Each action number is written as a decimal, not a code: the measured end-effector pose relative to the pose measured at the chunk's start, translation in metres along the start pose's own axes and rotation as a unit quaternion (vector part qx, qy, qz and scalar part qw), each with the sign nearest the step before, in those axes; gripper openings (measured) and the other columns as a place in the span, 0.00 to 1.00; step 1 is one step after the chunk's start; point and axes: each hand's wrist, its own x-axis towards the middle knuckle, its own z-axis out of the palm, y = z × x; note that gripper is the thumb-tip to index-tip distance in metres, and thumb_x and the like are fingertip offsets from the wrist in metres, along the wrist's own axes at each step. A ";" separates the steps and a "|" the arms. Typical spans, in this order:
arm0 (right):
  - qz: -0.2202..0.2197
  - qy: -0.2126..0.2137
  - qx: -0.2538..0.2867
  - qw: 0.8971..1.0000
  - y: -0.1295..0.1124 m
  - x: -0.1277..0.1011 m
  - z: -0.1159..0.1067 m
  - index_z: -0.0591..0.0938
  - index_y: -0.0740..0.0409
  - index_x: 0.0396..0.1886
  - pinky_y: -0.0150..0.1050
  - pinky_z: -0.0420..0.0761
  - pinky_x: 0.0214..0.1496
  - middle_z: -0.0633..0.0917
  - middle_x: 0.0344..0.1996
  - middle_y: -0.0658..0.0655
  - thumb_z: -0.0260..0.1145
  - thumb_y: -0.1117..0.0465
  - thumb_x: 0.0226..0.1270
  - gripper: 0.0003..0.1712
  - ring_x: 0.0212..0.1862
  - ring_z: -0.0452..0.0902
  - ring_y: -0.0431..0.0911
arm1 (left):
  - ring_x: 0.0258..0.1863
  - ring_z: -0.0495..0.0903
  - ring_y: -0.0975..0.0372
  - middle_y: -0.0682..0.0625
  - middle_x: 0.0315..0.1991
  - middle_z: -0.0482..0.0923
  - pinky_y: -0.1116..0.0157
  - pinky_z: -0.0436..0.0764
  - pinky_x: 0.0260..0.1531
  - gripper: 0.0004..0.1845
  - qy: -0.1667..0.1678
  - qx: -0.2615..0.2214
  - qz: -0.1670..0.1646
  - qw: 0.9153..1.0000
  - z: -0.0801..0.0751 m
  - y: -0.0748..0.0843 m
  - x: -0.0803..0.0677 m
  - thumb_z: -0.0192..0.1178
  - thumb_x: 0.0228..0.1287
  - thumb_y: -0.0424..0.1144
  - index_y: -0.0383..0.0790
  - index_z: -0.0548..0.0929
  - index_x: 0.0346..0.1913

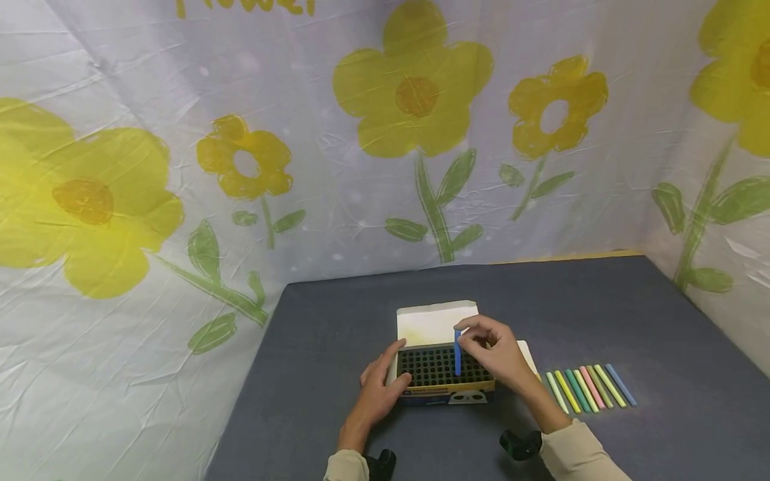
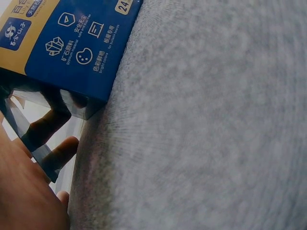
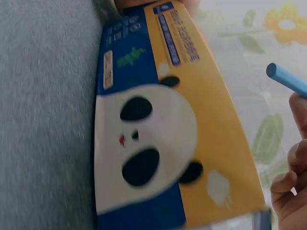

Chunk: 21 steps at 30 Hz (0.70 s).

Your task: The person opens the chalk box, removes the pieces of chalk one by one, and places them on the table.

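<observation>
A chalk box (image 1: 433, 399) with its lid (image 1: 430, 324) folded back holds a black grid of round holes (image 1: 424, 366). In the right wrist view, the box front (image 3: 153, 129) shows a panda on blue and yellow. My left hand (image 1: 379, 391) grips the box's left end, thumb at the front edge; in the left wrist view its fingers (image 2: 62, 152) curl by a side flap. Between thumb and fingertips my right hand (image 1: 502, 354) pinches a blue chalk stick (image 1: 458, 357), held upright over the grid. Whether its lower end is inside a hole I cannot tell.
Several chalk sticks (image 1: 588, 389) in green, yellow, pink and blue lie in a row right of the box. Dark grey cloth (image 1: 337, 321) covers the table. A flower-printed curtain (image 1: 337, 220) hangs behind it.
</observation>
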 end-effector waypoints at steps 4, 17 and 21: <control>0.005 -0.001 -0.008 1.000 -0.001 -0.004 -0.013 0.84 0.65 0.49 0.39 0.71 0.30 0.87 0.28 0.61 0.64 0.71 0.70 0.09 0.21 0.66 0.41 | 0.78 0.53 0.43 0.53 0.76 0.66 0.32 0.52 0.68 0.34 -0.002 -0.003 0.000 1.000 0.000 0.000 0.000 0.60 0.66 0.49 0.79 0.65 0.73; 0.064 0.006 -0.029 0.998 0.008 -0.027 -0.064 0.84 0.65 0.51 0.39 0.71 0.29 0.90 0.31 0.45 0.65 0.67 0.72 0.11 0.26 0.75 0.43 | 0.78 0.56 0.45 0.53 0.76 0.66 0.33 0.47 0.70 0.34 -0.003 -0.001 0.006 1.000 0.000 0.000 0.000 0.60 0.66 0.48 0.78 0.65 0.73; 0.078 0.008 -0.052 0.996 0.009 -0.035 -0.080 0.83 0.65 0.51 0.36 0.74 0.30 0.89 0.31 0.45 0.64 0.66 0.73 0.11 0.26 0.76 0.38 | 0.78 0.54 0.44 0.54 0.76 0.66 0.32 0.50 0.69 0.35 0.001 0.002 0.001 1.000 0.001 0.000 0.000 0.60 0.65 0.48 0.79 0.65 0.73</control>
